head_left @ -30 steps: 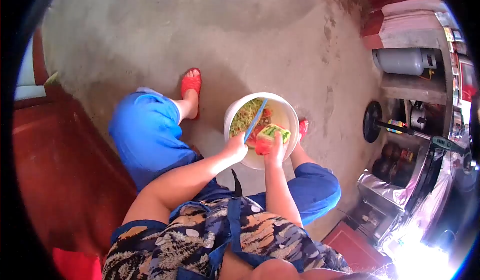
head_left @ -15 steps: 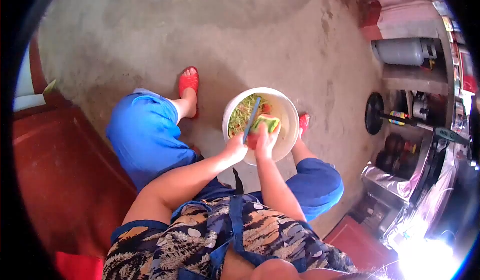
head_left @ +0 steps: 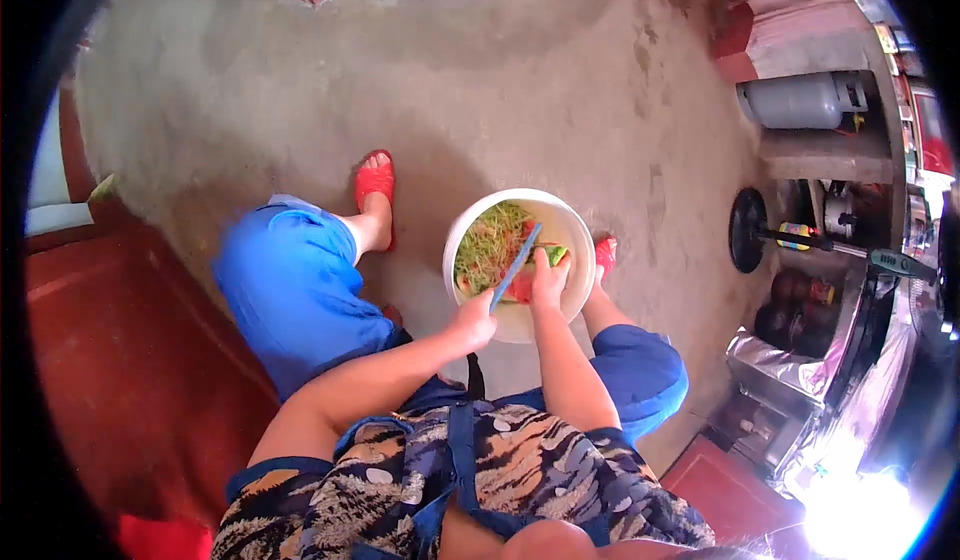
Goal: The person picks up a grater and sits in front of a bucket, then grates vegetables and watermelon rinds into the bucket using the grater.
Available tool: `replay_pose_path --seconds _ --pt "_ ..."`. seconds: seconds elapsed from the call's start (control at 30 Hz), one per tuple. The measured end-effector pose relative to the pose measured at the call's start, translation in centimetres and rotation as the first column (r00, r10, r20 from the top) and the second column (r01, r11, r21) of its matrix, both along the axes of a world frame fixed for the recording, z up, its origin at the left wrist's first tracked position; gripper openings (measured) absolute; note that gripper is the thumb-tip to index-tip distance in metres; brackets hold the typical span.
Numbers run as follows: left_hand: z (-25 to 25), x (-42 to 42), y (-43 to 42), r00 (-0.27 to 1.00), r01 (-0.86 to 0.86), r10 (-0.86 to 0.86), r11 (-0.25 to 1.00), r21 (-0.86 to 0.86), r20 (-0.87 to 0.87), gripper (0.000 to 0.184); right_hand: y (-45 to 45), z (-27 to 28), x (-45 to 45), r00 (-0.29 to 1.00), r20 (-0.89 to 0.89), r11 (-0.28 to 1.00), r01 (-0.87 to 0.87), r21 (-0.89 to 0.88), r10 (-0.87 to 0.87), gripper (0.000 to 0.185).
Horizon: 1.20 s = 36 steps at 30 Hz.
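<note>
A white bucket (head_left: pixel 573 232) stands between my feet, with finely shredded pale-green stuff (head_left: pixel 490 248) and some reddish bits in it. My left hand (head_left: pixel 474 322) is closed round the handle end of a knife with a blue blade (head_left: pixel 518 263), which slants up over the bucket. Over the bucket's right half, my right hand (head_left: pixel 547 285) grips a piece of watermelon (head_left: pixel 522 285) with red flesh and green rind. The blade lies close beside the watermelon; whether they touch I cannot tell. My fingers hide part of the piece.
Red slippers (head_left: pixel 374 182) are on my feet on the concrete floor. To the right are a grey gas cylinder (head_left: pixel 800 101) on a shelf, a black round-based stand (head_left: pixel 747 230) and dark bottles (head_left: pixel 790 305). A dark red surface (head_left: pixel 140 340) lies to the left.
The watermelon has turned and sits lower in the bucket, showing less green. The knife has tilted more to the right. My left hand has moved slightly down.
</note>
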State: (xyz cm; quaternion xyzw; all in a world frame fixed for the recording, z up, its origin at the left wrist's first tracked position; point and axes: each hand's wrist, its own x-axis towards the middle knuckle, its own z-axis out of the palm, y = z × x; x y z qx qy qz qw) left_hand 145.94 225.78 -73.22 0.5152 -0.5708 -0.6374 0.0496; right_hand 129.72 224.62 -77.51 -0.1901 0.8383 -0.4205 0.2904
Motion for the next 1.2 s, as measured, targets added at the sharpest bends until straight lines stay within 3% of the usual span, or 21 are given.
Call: replay_pose_path --seconds 0.07,0.13,0.17,0.3,0.4,0.5,0.53,0.6,0.67,0.7,0.73,0.8,0.83,0.87,0.9,0.93,0.97,1.03,1.07,1.13,1.2 --pt "0.0 -0.3 -1.4 0.999 -0.027 0.029 0.999 -0.046 0.037 0.032 1.6 1.8 0.6 0.989 0.121 0.996 -0.091 -0.006 0.091 0.059" --pt "-0.8 -0.5 -2.0 0.999 -0.007 0.007 1.0 0.0 0.033 0.03 1.0 6.7 3.1 0.881 0.44 0.984 -0.141 -0.109 0.175 0.055" --pt "-1.7 -0.7 -1.8 0.999 -0.034 0.033 0.999 -0.03 -0.014 0.032 1.5 5.2 3.6 0.95 0.244 0.98 -0.179 -0.083 0.194 0.048" --pt "2.4 -0.1 -1.6 0.993 0.104 -0.105 0.994 0.033 0.058 0.039 -0.5 -1.6 0.1 0.997 -0.012 0.992 -0.07 0.106 0.072 0.055" --pt "1.7 0.3 0.0 0.988 0.132 -0.128 0.99 -0.048 0.087 0.038 0.4 -4.6 -1.8 0.998 -0.063 0.996 0.001 0.085 0.005 0.049" --pt "1.0 -0.5 -2.1 0.995 0.05 -0.055 0.997 0.062 0.084 0.035 2.8 0.2 1.6 0.971 0.158 0.983 -0.178 -0.04 0.182 0.05" --pt "-0.6 -0.7 -1.8 1.0 0.018 -0.017 0.999 -0.046 0.017 0.035 3.1 1.3 2.9 0.96 0.205 0.979 -0.17 -0.113 0.19 0.049" --pt "-2.1 -1.0 -1.3 0.999 0.031 -0.032 0.999 -0.023 -0.027 0.037 1.7 5.2 4.1 0.969 0.15 0.978 -0.181 -0.106 0.195 0.046" --pt "1.8 -0.2 -1.5 0.987 0.162 -0.162 0.986 -0.042 0.003 0.025 -1.1 7.8 2.8 0.887 0.455 0.984 -0.006 0.178 -0.077 0.045" --pt "1.5 -0.2 -1.4 0.987 0.157 -0.155 0.986 -0.062 0.039 0.023 0.8 -0.8 -0.1 0.945 0.318 0.996 -0.091 0.018 0.081 0.046" --pt "1.1 -0.4 -1.8 0.989 0.149 -0.147 0.986 -0.07 0.031 0.023 -0.4 -0.1 0.7 0.973 0.196 0.983 -0.148 0.113 0.124 0.049" --pt "0.9 -0.1 -0.9 0.979 0.067 -0.072 0.997 0.03 0.189 0.022 -0.5 -2.5 1.6 0.988 0.127 0.996 -0.084 -0.016 0.086 0.05" --pt "3.2 0.3 -1.3 0.975 0.113 -0.131 0.988 0.108 0.18 0.023 -0.9 -3.1 1.8 0.989 0.148 0.999 0.03 0.011 -0.031 0.05" --pt "2.0 0.1 0.0 0.951 0.189 -0.186 0.982 0.011 0.246 0.026 -1.4 -3.3 0.8 0.978 0.203 0.999 -0.051 0.014 0.048 0.049" --pt "2.4 0.3 -0.2 0.955 0.173 -0.169 0.985 0.003 0.242 0.027 -1.5 -3.6 0.7 0.934 0.355 0.998 0.049 -0.042 -0.031 0.048" --pt "2.8 0.2 -0.3 0.963 0.156 -0.152 0.988 -0.001 0.224 0.029 -1.8 -2.2 0.8 0.866 0.49 0.985 0.153 -0.076 -0.097 0.047" --pt "2.6 0.0 0.1 0.965 0.158 -0.157 0.987 0.011 0.209 0.029 -1.3 0.2 0.7 0.873 0.477 0.986 0.154 -0.064 -0.106 0.047" --pt "1.5 -0.3 -1.3 0.977 0.123 -0.108 0.99 -0.069 0.182 0.028 -1.6 4.0 0.7 0.74 0.655 0.986 0.153 0.058 -0.154 0.046" --pt "1.0 -0.6 -2.2 0.979 0.116 -0.102 0.991 -0.07 0.178 0.028 -1.0 4.0 0.8 0.743 0.652 0.987 0.148 0.057 -0.149 0.046" --pt "0.6 -0.9 -2.9 0.986 0.11 -0.103 0.993 -0.042 0.129 0.042 1.6 3.6 1.8 0.874 0.45 0.981 -0.192 -0.023 0.182 0.046" --pt "1.5 -0.9 -2.7 0.995 0.052 -0.043 0.994 -0.098 0.091 0.036 2.2 3.2 2.3 0.859 -0.073 0.86 -0.509 -0.037 0.506 0.044"
